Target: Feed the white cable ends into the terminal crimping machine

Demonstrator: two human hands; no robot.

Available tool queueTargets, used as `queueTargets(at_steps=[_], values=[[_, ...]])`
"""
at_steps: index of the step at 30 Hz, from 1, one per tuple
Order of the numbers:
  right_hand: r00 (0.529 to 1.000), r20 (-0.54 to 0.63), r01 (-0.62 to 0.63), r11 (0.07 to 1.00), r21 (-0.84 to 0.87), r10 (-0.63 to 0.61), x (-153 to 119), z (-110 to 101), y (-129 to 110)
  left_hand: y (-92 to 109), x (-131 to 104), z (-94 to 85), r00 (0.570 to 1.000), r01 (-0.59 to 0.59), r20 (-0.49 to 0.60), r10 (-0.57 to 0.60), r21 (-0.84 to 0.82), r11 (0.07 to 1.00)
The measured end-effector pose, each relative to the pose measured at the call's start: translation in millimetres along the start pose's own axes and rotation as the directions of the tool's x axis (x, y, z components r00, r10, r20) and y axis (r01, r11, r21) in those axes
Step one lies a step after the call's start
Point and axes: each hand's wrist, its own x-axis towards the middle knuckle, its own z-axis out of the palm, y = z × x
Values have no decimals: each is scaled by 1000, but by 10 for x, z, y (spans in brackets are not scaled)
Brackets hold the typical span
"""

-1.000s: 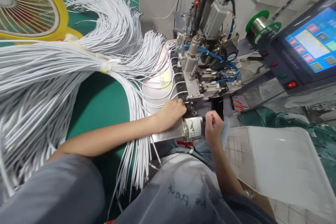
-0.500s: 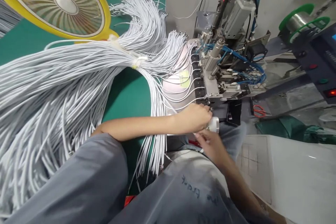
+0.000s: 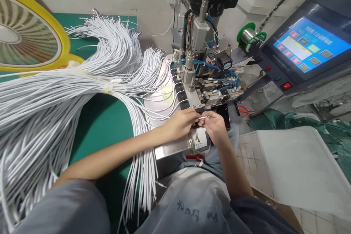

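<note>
My left hand (image 3: pixel 184 122) is closed in a pinch on a white cable (image 3: pixel 203 117) near its end. Facing it, my right hand (image 3: pixel 216 127) pinches the tip of the same cable with thumb and fingers. Both hands are just in front of the machine's cable holder (image 3: pixel 178 88), where several white cables sit in black slots. Below the hands lies a glass jar (image 3: pixel 199 139) with a white label. To the left, a thick bundle of white cables (image 3: pixel 55 84) is tied with a pale band and spreads over the green table mat (image 3: pixel 90 131).
A yellow fan (image 3: pixel 64 40) stands at the far left. Behind the machine is a solder wire spool (image 3: pixel 248 36), with a lit control screen (image 3: pixel 309 45) on the right. Red-handled scissors (image 3: pixel 244 111) lie beyond my right hand. A white plastic bin (image 3: pixel 296 164) is at the lower right.
The head view has shifted right, bringing the control screen into view. My right hand has risen beside my left, and the cable end now shows between them. The jar is less hidden.
</note>
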Motion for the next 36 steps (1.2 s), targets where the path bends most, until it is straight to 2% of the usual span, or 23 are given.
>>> queueTargets(at_steps=[4,6,10,15,19,22,27,31,33,36], values=[[984,-60,166,984,-64,-170,19,35,72,18,20,18,1000,27,-9,-28,-42,999],[971,-86,209,969,-132,-221,18,29,84,10,24,20,999,42,-20,-43,-75,996],[972,-48,211,943,-259,-230,4,-11,10,-19,14,15,998,37,-44,-42,-105,994],[970,39,234,879,-416,-240,19,-50,-160,-38,-17,18,1000,-10,3,10,-3,1000],[967,33,232,822,-520,-252,26,-64,-192,-34,-17,27,1000,-17,4,16,62,998],[958,-12,236,817,-527,-285,15,-52,-141,-23,-7,24,999,-33,-36,36,81,996],[951,-122,213,887,-410,-285,-9,33,7,-7,0,19,990,-51,-130,58,50,997],[948,-116,235,897,-375,-297,-5,74,40,1,3,20,980,-41,-199,29,-54,998],[948,-90,245,880,-407,-305,2,68,3,-1,3,15,980,-34,-197,18,-80,996],[951,-56,242,847,-473,-304,11,38,-82,-13,0,7,991,-38,-129,33,-35,999]])
